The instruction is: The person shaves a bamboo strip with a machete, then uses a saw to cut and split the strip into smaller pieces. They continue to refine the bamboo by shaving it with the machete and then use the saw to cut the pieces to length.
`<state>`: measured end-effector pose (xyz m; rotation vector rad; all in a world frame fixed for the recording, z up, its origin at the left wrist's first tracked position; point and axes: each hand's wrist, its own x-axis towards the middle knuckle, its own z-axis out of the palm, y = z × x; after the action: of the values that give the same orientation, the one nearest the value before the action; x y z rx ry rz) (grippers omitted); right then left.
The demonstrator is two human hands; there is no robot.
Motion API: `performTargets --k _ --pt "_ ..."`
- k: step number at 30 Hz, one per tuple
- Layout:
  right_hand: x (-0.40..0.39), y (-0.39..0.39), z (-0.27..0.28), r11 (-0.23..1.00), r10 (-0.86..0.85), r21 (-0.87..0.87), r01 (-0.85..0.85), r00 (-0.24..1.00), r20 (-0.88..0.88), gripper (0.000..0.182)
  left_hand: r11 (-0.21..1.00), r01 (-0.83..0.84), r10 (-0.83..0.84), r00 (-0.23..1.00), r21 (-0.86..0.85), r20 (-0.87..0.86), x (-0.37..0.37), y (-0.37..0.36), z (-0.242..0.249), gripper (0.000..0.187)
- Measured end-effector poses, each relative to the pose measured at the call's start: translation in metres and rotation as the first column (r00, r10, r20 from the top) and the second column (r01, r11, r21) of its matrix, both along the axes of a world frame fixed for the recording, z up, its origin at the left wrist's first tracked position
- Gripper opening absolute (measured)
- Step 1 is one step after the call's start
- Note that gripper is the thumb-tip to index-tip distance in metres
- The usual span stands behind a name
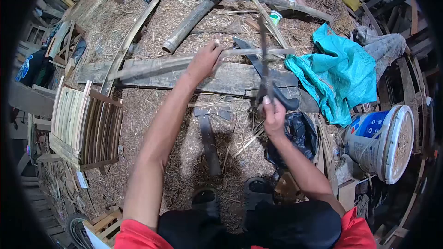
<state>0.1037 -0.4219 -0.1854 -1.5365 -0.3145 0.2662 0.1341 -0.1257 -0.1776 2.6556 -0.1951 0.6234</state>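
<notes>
L hand [204, 61] has a thin wood strip [249, 52] gripped, fingers closed round it; strip runs lengthwise over the dark plank [184, 77], blurred at its L end. R hand [275, 116], just on the near side of the plank's R part, is closed on a blurred long-bladed tool [264, 39], blade pointing up across the plank. Black-handled tool [252, 59] lies across same plank, nr R hand. Hammer-like tool [209, 140] sits nearside of plank; teal sack [346, 71] at plank's R end.
</notes>
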Motion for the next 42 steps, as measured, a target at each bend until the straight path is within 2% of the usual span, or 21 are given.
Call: performTargets --k 1,2,6,8,12,15,17,18,19,21,22,25,28,31,32,35,38,42 --pt "-0.001 0.0 -0.017 0.998 0.059 -0.03 -0.059 0.998 0.011 0.03 0.999 -0.04 0.04 0.998 0.009 -0.048 -0.004 0.005 -0.015 0.027" --pt "-0.007 0.003 -0.02 0.995 0.082 -0.059 -0.083 0.996 -0.015 0.031 0.997 -0.04 0.038 0.999 -0.06 -0.034 -0.008 0.012 -0.03 0.026" --pt "-0.019 0.017 -0.033 0.956 0.208 -0.206 -0.209 0.978 -0.024 0.032 0.948 -0.309 0.301 0.948 0.079 0.103 -0.03 0.012 -0.052 0.023" --pt "-0.018 0.027 -0.026 0.93 0.274 -0.249 -0.271 0.962 -0.023 0.031 0.945 -0.325 0.321 0.941 0.021 0.107 -0.03 0.011 -0.059 0.023" --pt "-0.026 0.045 -0.03 0.938 0.311 -0.145 -0.315 0.949 -0.054 0.029 0.938 -0.344 0.346 0.93 -0.04 0.122 -0.03 0.009 -0.065 0.024" --pt "-0.034 0.051 -0.038 0.947 0.287 -0.103 -0.304 0.946 -0.152 0.029 0.924 -0.377 0.382 0.912 -0.066 0.151 -0.036 0.002 -0.066 0.023" --pt "-0.035 0.054 -0.037 0.937 0.315 -0.118 -0.328 0.942 -0.118 0.03 0.92 -0.381 0.391 0.9 -0.09 0.193 -0.042 -0.002 -0.069 0.02" --pt "-0.035 0.057 -0.036 0.933 0.323 -0.134 -0.334 0.941 -0.101 0.03 0.918 -0.374 0.389 0.912 -0.131 0.126 -0.043 -0.002 -0.069 0.023" --pt "-0.034 0.059 -0.036 0.927 0.333 -0.153 -0.342 0.939 -0.083 0.031 0.921 -0.387 0.39 0.914 -0.054 0.111 -0.043 -0.002 -0.069 0.028" --pt "-0.033 0.065 -0.04 0.934 0.335 -0.08 -0.347 0.932 -0.134 0.031 0.909 -0.405 0.398 0.914 0.102 0.082 -0.043 -0.001 -0.069 0.04" --pt "-0.032 0.069 -0.04 0.937 0.337 -0.043 -0.347 0.928 -0.158 0.03 0.9 -0.42 0.416 0.907 0.119 0.058 -0.042 -0.001 -0.069 0.042" --pt "-0.039 0.074 -0.02 0.928 0.368 0.092 -0.361 0.926 -0.085 0.029 0.883 -0.441 0.448 0.894 0.159 -0.01 -0.041 -0.002 -0.071 0.05" --pt "-0.046 0.07 -0.013 0.907 0.418 -0.024 -0.421 0.904 -0.088 0.026 0.888 -0.429 0.442 0.895 0.164 -0.054 -0.041 0.001 -0.07 0.052" --pt "-0.046 0.069 -0.025 0.945 0.27 -0.183 -0.27 0.962 -0.026 0.026 0.899 -0.413 0.428 0.899 0.145 -0.094 -0.041 0.0 -0.07 0.052" --pt "-0.044 0.071 -0.028 0.956 0.225 -0.205 -0.21 0.973 0.049 0.027 0.9 -0.411 0.426 0.899 0.143 -0.101 -0.04 0.002 -0.07 0.052" --pt "-0.037 0.08 -0.029 0.938 0.206 -0.294 -0.183 0.977 0.048 0.028 0.904 -0.404 0.419 0.903 0.139 -0.096 -0.039 0.003 -0.071 0.05" --pt "-0.026 0.086 -0.032 0.951 0.192 -0.255 -0.176 0.981 0.037 0.028 0.905 -0.406 0.418 0.903 0.125 -0.097 -0.039 0.004 -0.07 0.05" --pt "-0.068 0.062 -0.034 0.943 0.163 -0.312 -0.118 0.979 0.124 0.033 0.905 -0.411 0.422 0.902 0.112 -0.089 -0.039 0.004 -0.071 0.048"
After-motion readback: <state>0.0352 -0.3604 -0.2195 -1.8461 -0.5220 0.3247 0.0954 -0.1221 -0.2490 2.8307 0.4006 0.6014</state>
